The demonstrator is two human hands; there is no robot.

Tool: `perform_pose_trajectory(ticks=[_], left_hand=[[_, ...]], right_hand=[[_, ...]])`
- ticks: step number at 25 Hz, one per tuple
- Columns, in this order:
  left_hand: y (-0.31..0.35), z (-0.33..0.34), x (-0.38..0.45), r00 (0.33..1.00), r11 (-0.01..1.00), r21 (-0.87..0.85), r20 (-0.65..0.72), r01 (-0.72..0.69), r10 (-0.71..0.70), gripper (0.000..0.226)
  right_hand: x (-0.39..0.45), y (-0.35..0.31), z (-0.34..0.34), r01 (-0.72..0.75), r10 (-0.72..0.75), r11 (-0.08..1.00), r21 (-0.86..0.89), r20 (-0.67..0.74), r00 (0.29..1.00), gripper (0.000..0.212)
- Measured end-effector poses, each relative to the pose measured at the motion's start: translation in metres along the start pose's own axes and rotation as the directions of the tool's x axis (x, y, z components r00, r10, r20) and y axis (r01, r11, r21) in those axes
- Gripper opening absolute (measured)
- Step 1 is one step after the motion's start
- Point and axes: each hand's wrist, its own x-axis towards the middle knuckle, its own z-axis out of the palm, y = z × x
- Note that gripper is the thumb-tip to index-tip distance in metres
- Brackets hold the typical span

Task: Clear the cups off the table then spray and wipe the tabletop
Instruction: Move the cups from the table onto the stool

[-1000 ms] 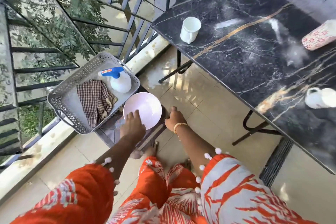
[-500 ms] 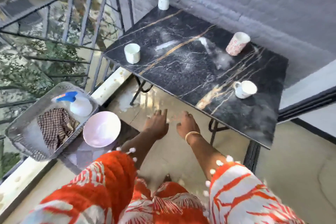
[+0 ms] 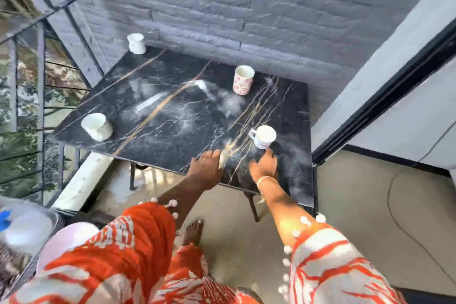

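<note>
A black marble tabletop (image 3: 172, 116) with gold veins and whitish smears carries several cups. A white mug (image 3: 262, 136) stands near the front right, a red-patterned cup (image 3: 243, 79) at the back right, a white cup (image 3: 96, 126) at the front left and another white cup (image 3: 136, 43) at the far left corner. My right hand (image 3: 264, 165) reaches over the front edge, open, just below the white mug. My left hand (image 3: 206, 166) is beside it, open and empty, over the front edge.
A grey brick wall (image 3: 246, 7) backs the table. A black metal railing (image 3: 42, 96) runs along the left. At the bottom left sit a spray bottle (image 3: 22, 229) with a blue top and a pink bowl (image 3: 64, 239). A dark door frame (image 3: 385, 96) stands at the right.
Both hands left the stool and bowl at the left and rose toward the table's front edge. The view swung up and right from the basket to the table.
</note>
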Motion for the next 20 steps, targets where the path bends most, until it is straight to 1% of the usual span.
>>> perform_pose_trajectory(ticks=[2,5,6,8,10,11,13,15,17,18,20], left_hand=[[-0.003,-0.003,0.024,1.0,1.0,0.007,0.013,0.01,-0.01,0.062],[-0.009,-0.007,0.065,1.0,0.997,-0.075,0.026,-0.003,0.005,0.058],[-0.011,-0.01,0.078,0.999,0.995,-0.101,0.036,-0.014,0.017,0.056],[-0.017,-0.018,0.106,0.998,0.99,-0.141,0.056,-0.012,0.02,0.053],[-0.021,-0.029,0.131,0.995,0.985,-0.167,0.096,0.037,-0.021,0.048],[-0.024,-0.036,0.15,0.993,0.984,-0.17,0.114,0.055,-0.036,0.046],[-0.027,-0.049,0.182,0.992,0.972,-0.219,0.111,0.082,-0.059,0.046],[-0.029,-0.058,0.217,0.994,0.954,-0.29,0.092,0.077,-0.052,0.05],[-0.027,-0.066,0.249,0.996,0.929,-0.364,0.071,0.07,-0.047,0.054],[-0.025,-0.068,0.263,0.996,0.901,-0.425,0.067,0.085,-0.062,0.056],[-0.015,-0.072,0.288,0.988,0.811,-0.565,0.087,0.152,-0.125,0.062]], right_hand=[[0.023,-0.004,0.003,-0.061,0.063,0.994,0.089,-0.016,0.998,0.06],[0.061,-0.01,0.014,-0.133,0.157,0.96,0.246,-0.083,0.984,0.077],[0.072,-0.012,0.019,-0.147,0.177,0.957,0.251,-0.099,0.979,0.082],[0.092,-0.014,0.029,-0.183,0.209,0.953,0.241,-0.085,0.974,0.092],[0.1,-0.013,0.035,-0.196,0.222,0.95,0.244,-0.086,0.971,0.097],[0.109,-0.015,0.039,-0.204,0.239,0.949,0.241,-0.124,0.963,0.096],[0.123,-0.021,0.042,-0.204,0.261,0.944,0.259,-0.211,0.942,0.087],[0.136,-0.034,0.04,-0.21,0.298,0.918,0.337,-0.235,0.925,0.076],[0.156,-0.05,0.036,-0.205,0.322,0.894,0.399,-0.252,0.913,0.073],[0.164,-0.057,0.035,-0.184,0.31,0.895,0.407,-0.27,0.911,0.074],[0.18,-0.068,0.037,-0.137,0.263,0.914,0.381,-0.303,0.916,0.074]])
